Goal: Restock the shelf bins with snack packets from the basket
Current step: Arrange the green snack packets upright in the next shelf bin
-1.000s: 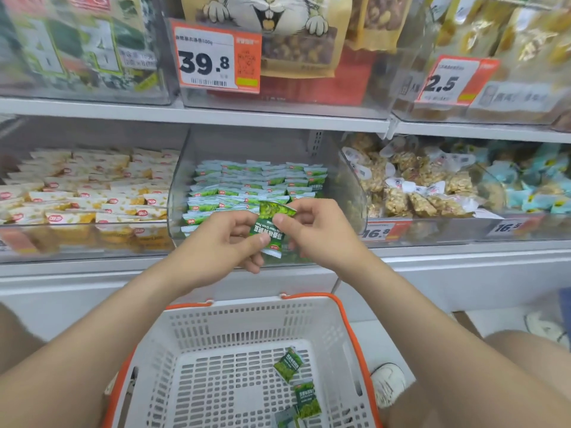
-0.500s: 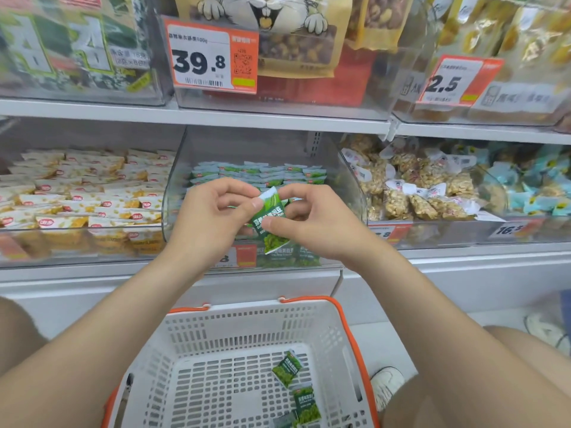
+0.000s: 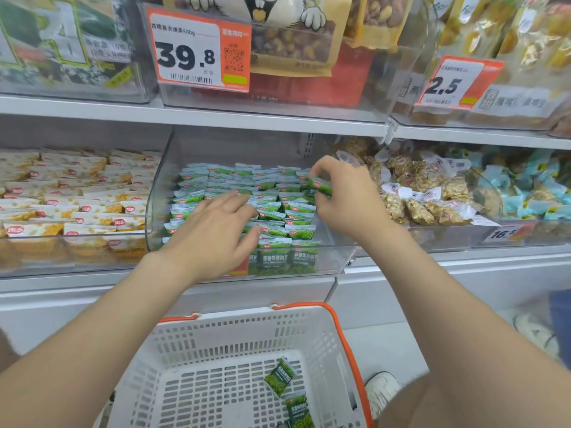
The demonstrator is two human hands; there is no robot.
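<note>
Our right hand (image 3: 349, 199) is over the right-hand rows inside the clear plastic shelf bin (image 3: 156, 193). Its grip is narrowed to a pinch, with thumb and fingertips closed on one small green foil snack packet (image 3: 321, 186). The packet hangs just above the packed rows of matching green packets (image 3: 272, 211) that fill the bin. Our left hand (image 3: 216, 233) is over the bin's front left. Its grip is slack, the fingers spread and almost straight with nothing in them. We cannot tell whether they press on the rows or hover just above.

We judge the packet to be very light. It looks like a soft pillow pouch with slick, crinkly film that slides easily between fingers, and the contents could crush if squeezed hard. The flat sealed end is the safest place to hold it, pinched gently. The free hand can part or steady the rows so the packet slots into a gap without toppling its neighbours.

Below and in front of the bin sits the white slotted plastic basket (image 3: 234, 327) with orange handles. At least two loose green packets (image 3: 279, 376) lie on its floor, so we reckon the restocking is nearly done.
</note>
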